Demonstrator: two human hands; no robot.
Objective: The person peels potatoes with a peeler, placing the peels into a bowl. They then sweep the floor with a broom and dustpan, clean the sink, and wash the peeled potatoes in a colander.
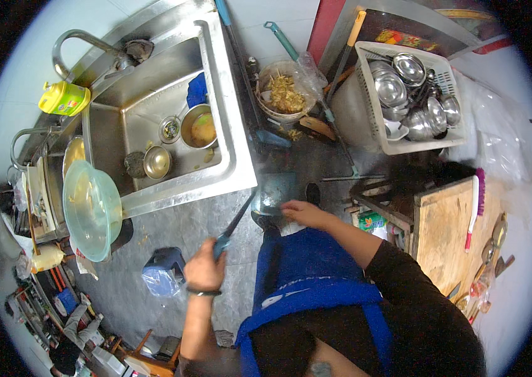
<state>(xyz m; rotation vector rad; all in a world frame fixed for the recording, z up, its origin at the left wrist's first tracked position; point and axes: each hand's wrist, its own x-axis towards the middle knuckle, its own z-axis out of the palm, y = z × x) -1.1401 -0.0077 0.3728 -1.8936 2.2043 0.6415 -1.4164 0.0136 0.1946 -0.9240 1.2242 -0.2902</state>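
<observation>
My left hand [204, 268] is closed around the teal grip of a dark pole [240, 214], which slants away towards the sink's front corner. The pole's far end is lost near that corner. My right hand [306, 214] is slightly blurred, its fingers curled, over a bluish, see-through flat thing [273, 188] low by my shoe, perhaps a dustpan. Whether that hand holds anything cannot be told. To the left, a steel sink [153, 103] contains a metal pot [195, 125] with food remains, a metal bowl [156, 162] and a blue cloth [196, 89].
A green plastic basin [91, 209] leans at the sink's left end; a blue stool [164, 271] stands below. Ahead are a bucket of food scraps [286, 96] and a floor squeegee [354, 175]. A white crate [412, 146] of metal bowls and a wooden board [445, 231] are right.
</observation>
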